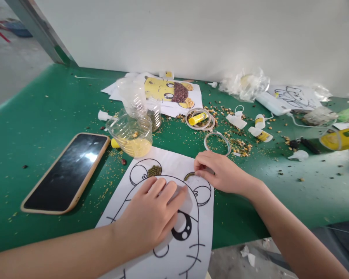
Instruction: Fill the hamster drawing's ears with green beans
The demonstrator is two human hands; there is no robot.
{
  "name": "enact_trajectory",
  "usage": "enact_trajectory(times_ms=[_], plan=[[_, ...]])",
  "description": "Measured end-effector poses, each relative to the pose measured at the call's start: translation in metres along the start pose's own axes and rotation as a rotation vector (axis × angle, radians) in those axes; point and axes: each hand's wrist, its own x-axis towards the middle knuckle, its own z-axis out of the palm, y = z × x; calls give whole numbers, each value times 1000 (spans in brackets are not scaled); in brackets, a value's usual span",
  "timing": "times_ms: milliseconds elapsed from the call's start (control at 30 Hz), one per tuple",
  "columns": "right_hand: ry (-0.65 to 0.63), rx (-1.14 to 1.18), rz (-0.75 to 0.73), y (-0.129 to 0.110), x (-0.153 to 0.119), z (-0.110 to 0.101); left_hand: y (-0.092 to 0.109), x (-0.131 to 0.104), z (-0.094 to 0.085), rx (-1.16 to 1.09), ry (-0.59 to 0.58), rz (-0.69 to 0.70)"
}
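Observation:
A white sheet with a black outline drawing of an animal head [205,228] lies at the table's front edge. Green beans [154,171] fill part of its left ear, and a thin row of them lines the right ear's edge. My left hand [154,209] rests on the drawing, fingers apart, covering the forehead and one eye. At the right ear, my right hand [218,170] has its thumb and fingers pinched together; anything between the fingertips is too small to make out.
A phone [66,174] lies at the left. Clear plastic cups [130,133], tape rings [218,144], glue bottles [261,134] and scattered grains surround the sheet's far side. A partly filled picture [163,93] lies near the wall.

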Motion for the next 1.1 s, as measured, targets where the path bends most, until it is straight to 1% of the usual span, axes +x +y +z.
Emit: enact_trajectory(times_ms=[133, 267, 467, 733, 1100], plan=[[15, 67, 4, 1, -1, -3, 0, 0, 0, -7, -2, -5], [3, 48, -19, 1, -1, -2, 0, 0, 0, -2, 7, 2], [-7, 24, -18, 0, 0, 0, 0, -1, 0, 13, -2, 4], [-7, -17, -22, -1, 0, 1, 0, 0, 2, -2, 17, 1], [7, -40, -26, -2, 1, 2, 0, 0, -1, -13, -16, -4]])
